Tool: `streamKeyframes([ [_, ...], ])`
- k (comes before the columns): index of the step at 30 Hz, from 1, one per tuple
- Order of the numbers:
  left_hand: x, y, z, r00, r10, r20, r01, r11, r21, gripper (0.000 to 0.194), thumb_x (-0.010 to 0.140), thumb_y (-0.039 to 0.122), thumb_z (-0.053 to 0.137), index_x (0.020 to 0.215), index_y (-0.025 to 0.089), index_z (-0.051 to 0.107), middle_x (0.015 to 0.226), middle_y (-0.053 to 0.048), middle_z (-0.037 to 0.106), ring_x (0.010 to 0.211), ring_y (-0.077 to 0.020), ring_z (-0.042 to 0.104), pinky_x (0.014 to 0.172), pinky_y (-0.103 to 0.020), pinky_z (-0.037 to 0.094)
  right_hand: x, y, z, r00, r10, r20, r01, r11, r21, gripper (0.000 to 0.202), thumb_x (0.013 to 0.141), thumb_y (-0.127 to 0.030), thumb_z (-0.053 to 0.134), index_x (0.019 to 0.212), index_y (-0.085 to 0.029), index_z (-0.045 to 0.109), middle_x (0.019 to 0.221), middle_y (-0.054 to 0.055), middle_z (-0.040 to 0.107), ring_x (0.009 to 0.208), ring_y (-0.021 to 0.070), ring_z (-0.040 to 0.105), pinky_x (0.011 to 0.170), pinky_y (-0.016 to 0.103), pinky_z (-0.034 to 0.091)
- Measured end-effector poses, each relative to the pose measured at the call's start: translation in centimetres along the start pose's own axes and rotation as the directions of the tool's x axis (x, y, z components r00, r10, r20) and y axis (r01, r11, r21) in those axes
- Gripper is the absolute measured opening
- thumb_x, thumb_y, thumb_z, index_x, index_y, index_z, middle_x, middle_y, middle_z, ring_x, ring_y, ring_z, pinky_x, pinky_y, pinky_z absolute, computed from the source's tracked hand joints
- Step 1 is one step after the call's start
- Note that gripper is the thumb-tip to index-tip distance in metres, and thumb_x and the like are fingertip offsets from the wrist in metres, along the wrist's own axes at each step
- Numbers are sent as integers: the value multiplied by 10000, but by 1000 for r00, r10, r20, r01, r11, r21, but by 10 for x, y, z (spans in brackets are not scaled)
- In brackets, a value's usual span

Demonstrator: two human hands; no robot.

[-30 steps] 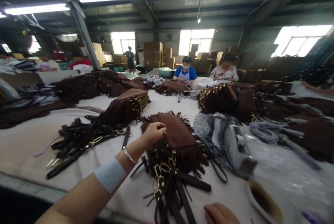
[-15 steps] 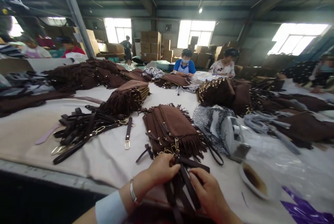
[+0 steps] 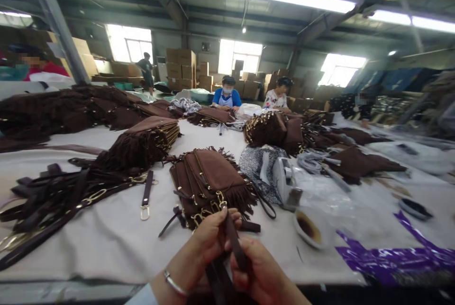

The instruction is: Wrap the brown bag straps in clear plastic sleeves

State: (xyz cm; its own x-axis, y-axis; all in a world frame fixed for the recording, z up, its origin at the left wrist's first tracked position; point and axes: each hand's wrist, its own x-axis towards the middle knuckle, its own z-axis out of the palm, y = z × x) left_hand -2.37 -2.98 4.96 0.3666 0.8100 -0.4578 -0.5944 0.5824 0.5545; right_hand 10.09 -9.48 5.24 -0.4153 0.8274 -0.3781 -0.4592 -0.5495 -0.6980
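Between my hands runs a dark brown strap (image 3: pixel 234 238), clipped at its far end near a gold clasp. My left hand (image 3: pixel 209 238) pinches it close to the clasp, thumb on top. Lower down, the fingers of my right hand (image 3: pixel 254 267) are closed round the same strap. More brown strap hangs below, partly hidden by my hands. Just beyond lies a stack of brown fringed pouches (image 3: pixel 216 172) with gold zips and clasps. A short wrist strap (image 3: pixel 146 196) with a gold clip lies to the left of that stack.
A heap of dark straps (image 3: pixel 53 196) lies at left, with a pile of fringed pouches (image 3: pixel 142 139) behind it. To the right are a white tape dispenser (image 3: pixel 286 182), a bowl of brown liquid (image 3: pixel 308 229) and purple plastic (image 3: pixel 394 257). Co-workers (image 3: pixel 226 94) sit across the table.
My view has turned right and up. My left hand has come up to the clasp end of the strap, and my right hand has closed round the strap nearer to my left hand.
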Motion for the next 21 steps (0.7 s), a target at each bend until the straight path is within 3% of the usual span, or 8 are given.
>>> streamKeyframes([
  [4, 11, -11, 5, 981, 132, -140, -117, 987, 109, 113, 836, 213, 642, 911, 129, 632, 763, -64, 705, 638, -152, 669, 536, -231, 520, 4, 6, -13, 997, -31, -75, 18, 987, -161, 538, 766, -654, 525, 867, -129, 593, 548, -3, 587, 353, 76, 468, 339, 171, 293],
  [8, 18, -20, 5, 946, 260, -194, -203, 941, 271, 189, 811, 266, 686, 931, 129, 635, 796, -77, 714, 681, -167, 683, 591, -247, 537, 0, 1, -15, 964, -200, -174, 41, 762, -646, 302, 740, -444, 616, 681, -149, 587, 531, -20, 568, 373, 90, 486, 350, 182, 333],
  [11, 20, -25, 3, 955, 243, -170, -202, 953, 227, 275, 779, 345, 721, 942, 141, 632, 784, -66, 711, 685, -169, 680, 605, -256, 539, -6, -8, -13, 961, -206, -186, 6, 684, -729, 230, 760, -308, 551, 572, -174, 544, 462, -38, 513, 360, 97, 460, 362, 196, 328],
  [14, 21, -26, -3, 980, 160, -115, -142, 979, 148, 310, 736, 380, 758, 894, 150, 623, 720, -34, 687, 627, -149, 653, 591, -257, 530, -5, -29, -19, 965, -242, -97, 61, 571, -819, 307, 839, -330, 489, 585, -177, 569, 501, -18, 566, 407, 109, 503, 409, 207, 346],
  [16, 22, -26, -7, 989, 125, -85, -114, 986, 122, 327, 713, 390, 777, 867, 152, 614, 682, -16, 664, 590, -133, 631, 578, -249, 518, 5, -53, -31, 901, -431, -43, 113, 330, -937, 349, 890, -370, 471, 639, -177, 617, 588, 10, 632, 534, 133, 574, 509, 224, 405],
  [17, 22, -26, -9, 991, 114, -68, -106, 988, 115, 337, 706, 395, 783, 862, 154, 608, 670, -11, 654, 584, -130, 625, 577, -248, 512, 13, -68, -39, 836, -548, -23, 95, 185, -978, 332, 904, -370, 473, 694, -180, 645, 665, 28, 666, 637, 152, 609, 592, 239, 435],
  [19, 23, -25, -11, 994, 102, -34, -98, 989, 111, 356, 697, 399, 790, 869, 155, 597, 664, -8, 645, 597, -134, 628, 594, -253, 509, 35, -100, -55, 700, -713, -43, -95, -34, -995, 257, 918, -318, 470, 869, -187, 686, 865, 68, 705, 841, 192, 643, 764, 273, 451],
  [21, 24, -25, -11, 996, 90, -18, -87, 990, 115, 369, 695, 405, 790, 881, 157, 590, 678, -12, 646, 620, -143, 635, 615, -266, 510, 61, -127, -69, 642, -754, -139, -369, -145, -918, 257, 921, -277, 469, 1065, -193, 664, 1053, 110, 679, 966, 225, 641, 819, 293, 446],
])
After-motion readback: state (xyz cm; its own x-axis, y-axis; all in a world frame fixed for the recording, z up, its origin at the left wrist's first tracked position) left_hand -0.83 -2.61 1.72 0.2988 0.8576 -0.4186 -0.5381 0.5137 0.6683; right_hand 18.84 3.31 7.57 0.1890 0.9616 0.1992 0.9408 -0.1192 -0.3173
